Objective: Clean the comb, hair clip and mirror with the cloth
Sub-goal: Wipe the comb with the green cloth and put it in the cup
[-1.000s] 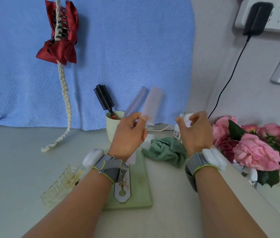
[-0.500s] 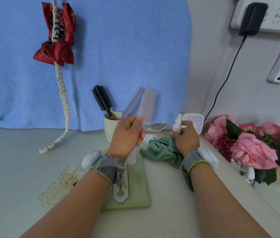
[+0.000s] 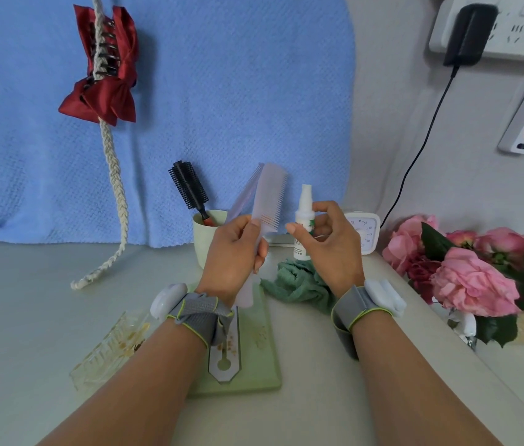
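Observation:
My left hand [image 3: 234, 249] holds a pale lilac comb [image 3: 270, 197] upright by its handle, teeth facing right. My right hand [image 3: 334, 249] grips a small white spray bottle [image 3: 304, 217] just right of the comb, nozzle up. A crumpled green cloth [image 3: 296, 286] lies on the table below both hands. A green rectangular mirror [image 3: 254, 355] lies flat under my left wrist, with its white stand and brown specks facing up. A clear hair clip [image 3: 109, 346] with brownish dirt lies at the lower left. A red bow hair clip [image 3: 103, 72] is clamped on a braided rope.
A green cup [image 3: 204, 239] behind my left hand holds a black round brush [image 3: 188, 188] and a second comb. A white dial clock [image 3: 365, 235] and pink flowers [image 3: 472, 278] stand at the right. A black cable [image 3: 421, 146] runs down the wall. A blue towel [image 3: 222, 91] hangs behind.
My right hand dipped toward the cloth, then rose with the spray bottle and moved left, close to the comb. The comb now stands more upright in my left hand.

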The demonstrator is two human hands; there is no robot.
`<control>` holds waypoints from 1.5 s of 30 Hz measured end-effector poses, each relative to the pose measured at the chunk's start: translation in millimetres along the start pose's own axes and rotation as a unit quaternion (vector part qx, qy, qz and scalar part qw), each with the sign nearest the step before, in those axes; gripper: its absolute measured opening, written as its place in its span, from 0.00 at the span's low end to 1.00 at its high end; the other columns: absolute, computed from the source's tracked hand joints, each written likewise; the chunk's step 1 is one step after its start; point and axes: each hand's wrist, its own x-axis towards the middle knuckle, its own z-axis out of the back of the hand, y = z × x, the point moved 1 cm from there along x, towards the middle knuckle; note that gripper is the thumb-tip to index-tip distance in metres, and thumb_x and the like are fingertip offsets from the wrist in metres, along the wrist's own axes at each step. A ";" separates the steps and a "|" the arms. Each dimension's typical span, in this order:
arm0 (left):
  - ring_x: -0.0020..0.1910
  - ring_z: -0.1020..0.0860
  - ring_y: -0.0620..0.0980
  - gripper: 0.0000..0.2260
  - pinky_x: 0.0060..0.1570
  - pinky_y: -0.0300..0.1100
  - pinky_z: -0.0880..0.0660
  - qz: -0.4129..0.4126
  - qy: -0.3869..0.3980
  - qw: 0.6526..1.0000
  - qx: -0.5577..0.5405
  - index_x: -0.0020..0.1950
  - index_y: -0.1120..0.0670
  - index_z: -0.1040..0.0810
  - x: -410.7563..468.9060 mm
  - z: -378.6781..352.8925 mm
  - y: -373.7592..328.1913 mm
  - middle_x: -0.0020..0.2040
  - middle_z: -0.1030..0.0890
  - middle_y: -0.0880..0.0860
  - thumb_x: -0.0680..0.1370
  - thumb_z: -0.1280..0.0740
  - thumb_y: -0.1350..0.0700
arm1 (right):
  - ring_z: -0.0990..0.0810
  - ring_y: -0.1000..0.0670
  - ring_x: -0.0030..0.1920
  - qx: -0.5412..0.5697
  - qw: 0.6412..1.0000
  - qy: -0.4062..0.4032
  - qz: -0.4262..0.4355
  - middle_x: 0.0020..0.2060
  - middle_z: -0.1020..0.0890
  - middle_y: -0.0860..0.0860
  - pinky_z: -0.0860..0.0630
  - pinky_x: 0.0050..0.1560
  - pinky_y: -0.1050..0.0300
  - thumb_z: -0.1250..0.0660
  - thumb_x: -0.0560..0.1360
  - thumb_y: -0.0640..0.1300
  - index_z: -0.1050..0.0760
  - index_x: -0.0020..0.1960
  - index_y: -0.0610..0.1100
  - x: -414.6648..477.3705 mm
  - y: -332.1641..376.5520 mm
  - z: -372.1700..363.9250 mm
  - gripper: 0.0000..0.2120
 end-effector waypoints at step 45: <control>0.56 0.21 0.50 0.17 0.56 0.58 0.23 0.014 -0.111 0.959 -0.262 0.71 0.53 0.28 8.2 14.5 2.3 0.57 0.19 0.54 0.81 0.38 0.59 | 0.29 0.49 0.24 -0.036 0.976 0.170 0.131 0.27 0.26 0.44 0.23 0.28 0.49 0.37 0.79 0.46 0.31 0.64 0.61 -17.7 18.6 -11.8 0.16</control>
